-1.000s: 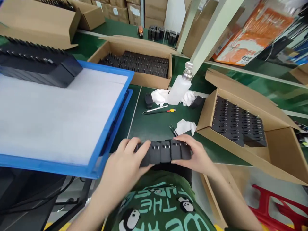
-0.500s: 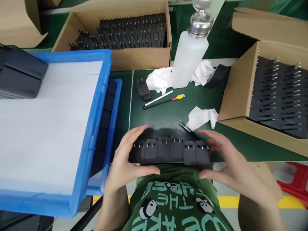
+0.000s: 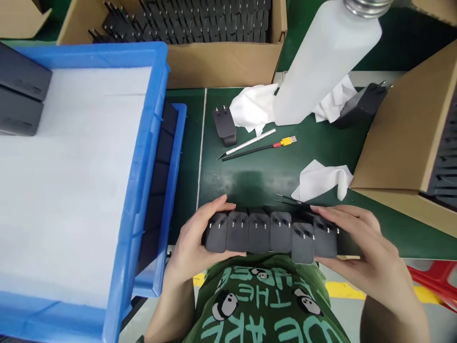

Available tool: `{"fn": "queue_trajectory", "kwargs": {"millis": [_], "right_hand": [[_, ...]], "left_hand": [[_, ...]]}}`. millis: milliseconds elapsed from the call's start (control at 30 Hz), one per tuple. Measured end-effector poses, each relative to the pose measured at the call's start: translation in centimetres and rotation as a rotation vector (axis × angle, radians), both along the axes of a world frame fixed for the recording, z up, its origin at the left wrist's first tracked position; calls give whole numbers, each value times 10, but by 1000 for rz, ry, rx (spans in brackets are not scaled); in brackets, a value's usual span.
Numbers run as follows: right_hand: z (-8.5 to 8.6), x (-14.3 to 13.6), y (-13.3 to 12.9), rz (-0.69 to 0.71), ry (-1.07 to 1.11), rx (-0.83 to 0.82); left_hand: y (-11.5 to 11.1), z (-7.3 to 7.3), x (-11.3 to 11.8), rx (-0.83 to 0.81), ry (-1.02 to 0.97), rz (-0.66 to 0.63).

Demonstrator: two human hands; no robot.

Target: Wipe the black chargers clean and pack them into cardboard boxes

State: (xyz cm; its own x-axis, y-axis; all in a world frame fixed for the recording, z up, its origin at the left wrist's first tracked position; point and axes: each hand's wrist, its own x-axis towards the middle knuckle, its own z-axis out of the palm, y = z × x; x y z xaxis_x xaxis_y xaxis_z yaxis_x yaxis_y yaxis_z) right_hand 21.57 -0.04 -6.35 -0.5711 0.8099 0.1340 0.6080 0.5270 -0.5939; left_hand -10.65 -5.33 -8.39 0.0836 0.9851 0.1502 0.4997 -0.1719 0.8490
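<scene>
Green worktop [image 3: 246,183], with a row of black plugs [image 3: 278,240] at its near edge, between two hands.
Head view: the left hand [image 3: 194,243] has its grip closed round the row's left end, the right hand [image 3: 367,247] round the right end. This looks like the step of holding the plugs together in a line; lifting them would call for an even squeeze from both sides. Six plugs show, dark and smooth, with shiny pins. The fifth plug [image 3: 303,250] from the left sits lower. I can't tell if the worktop bears them.
</scene>
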Motion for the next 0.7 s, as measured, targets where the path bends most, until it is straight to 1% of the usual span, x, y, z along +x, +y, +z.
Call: {"fn": "queue_trajectory", "kwargs": {"millis": [100, 200, 300, 333, 367, 433, 467, 500, 600, 667, 700], "right_hand": [[-2, -3, -3, 27, -46, -20], [-2, -4, -6, -5, -52, 7], [8, 0, -3, -25, -29, -20], [13, 2, -1, -64, 2, -27], [19, 3, 2, -135, 30, -21], [28, 0, 13, -317, 32, 43], [29, -4, 22, -390, -23, 88], [29, -9, 32, -430, -121, 124], [22, -31, 66, -429, -496, 167], [20, -41, 77, -414, -628, 157], [23, -43, 76, -428, -627, 168]], "left_hand": [[-2, -2, -1, -40, 33, 11], [-4, -4, -3, -49, 57, 24], [-5, -5, -4, -38, 61, 23], [-5, -6, -4, -39, 66, 24], [-6, -7, -4, -43, 72, 26], [-7, -9, -2, -46, 72, 49], [-8, -10, -1, -40, 62, 73], [-9, -11, 0, -29, 47, 103], [-14, -12, 4, -13, 8, 182], [-18, -10, 6, -33, 9, 202], [-19, -9, 6, -45, 21, 210]]}}
